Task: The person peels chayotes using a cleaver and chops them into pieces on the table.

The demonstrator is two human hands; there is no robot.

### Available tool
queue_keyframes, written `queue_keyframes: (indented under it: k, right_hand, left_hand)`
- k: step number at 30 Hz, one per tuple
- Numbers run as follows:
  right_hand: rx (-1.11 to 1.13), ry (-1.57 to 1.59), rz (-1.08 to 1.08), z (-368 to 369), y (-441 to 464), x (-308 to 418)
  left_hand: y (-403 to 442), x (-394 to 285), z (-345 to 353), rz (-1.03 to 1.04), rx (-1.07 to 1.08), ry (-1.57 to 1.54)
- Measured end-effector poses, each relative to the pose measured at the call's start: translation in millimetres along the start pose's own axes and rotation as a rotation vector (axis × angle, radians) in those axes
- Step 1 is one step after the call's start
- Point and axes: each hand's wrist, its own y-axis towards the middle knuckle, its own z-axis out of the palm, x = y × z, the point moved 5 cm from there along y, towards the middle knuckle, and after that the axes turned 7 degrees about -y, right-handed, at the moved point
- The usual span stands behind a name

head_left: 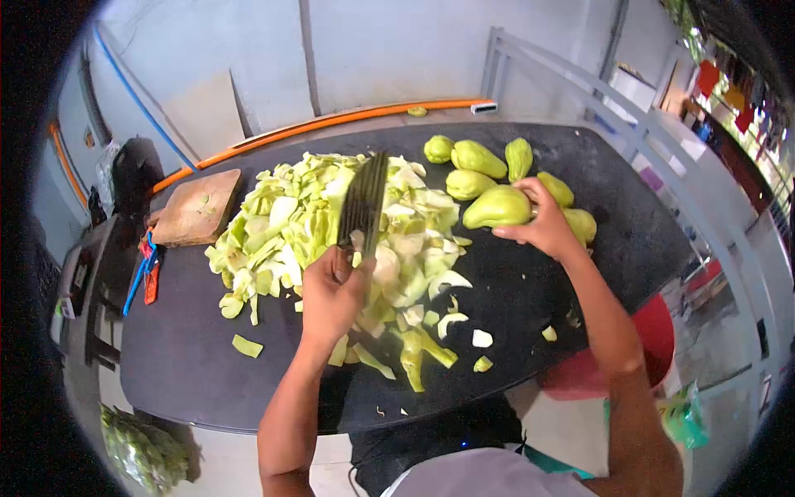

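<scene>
My left hand is closed around the handle of a broad dark-bladed knife, its blade pointing up and away and smeared by motion. Behind and below the blade spreads a large heap of cut pale-green chayote pieces. On the right, my right hand grips a whole green chayote, thumb below and fingers over its end. Several other whole chayotes lie around and behind it. Whether the held chayote touches the table is hard to tell.
Everything lies on a dark table. A wooden cutting board is at its left, beside blue- and red-handled tools. Loose scraps lie near the front edge. A red basin stands below right, and a grey metal rail runs behind.
</scene>
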Motion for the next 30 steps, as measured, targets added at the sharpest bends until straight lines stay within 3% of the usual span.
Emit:
queue_keyframes:
  k: [2,4,7,8,11,12,15,16,17,20,21,25,30]
  right_hand:
    - [-0.09,-0.044,-0.051,0.5,0.8,-2.7]
    - [-0.086,0.162,0.161,9.8,-8.7,-8.2]
    - [0.045,0.821,0.346,29.2,-13.3,16.0]
    - [0.083,0.832,0.353,38.5,-12.1,21.2]
    - [0.144,0.688,0.369,72.2,-11.9,43.9]
    - [0.155,0.697,0.376,82.0,-13.4,57.8]
    - [0.219,0.635,0.218,110.0,-13.0,54.4]
    - [0.136,0.538,0.1,115.6,-10.4,46.9]
    - [0.049,0.437,-0.014,117.7,-8.8,45.9]
    - [0.169,0.352,0.12,115.3,-19.3,27.0]
    - [0.147,0.261,0.005,112.1,-19.9,27.9]
    - [0.172,-0.058,-0.131,106.0,-24.9,23.5]
    - [0.191,0.223,-0.053,111.8,-27.5,4.1]
  left_hand:
    - [-3.5,-13.6,4.4,-0.004,0.011,0.01]
    - [-5.7,-6.3,4.2,-0.006,0.023,0.086]
    - [-16.9,-35.9,10.4,-0.02,0.087,0.214]
    - [-17.9,-36.2,13.0,0.057,0.037,0.178]
    - [-21.4,-27.5,17.3,0.295,0.139,0.289]
    - [-24.7,-28.5,18.4,0.271,0.147,0.359]
    - [-26.5,-34.1,22.4,0.581,0.15,0.544]
    - [-26.7,-34.0,25.4,0.654,0.147,0.611]
    - [-25.8,-34.9,24.8,0.671,0.149,0.635]
    - [-26.1,-33.7,29.0,0.743,0.172,0.723]
    - [-25.7,-31.3,30.6,0.746,0.184,0.762]
    - [-28.1,-34.5,37.8,0.788,0.209,0.798]
    - [-27.2,-34.8,41.2,0.794,0.211,0.788]
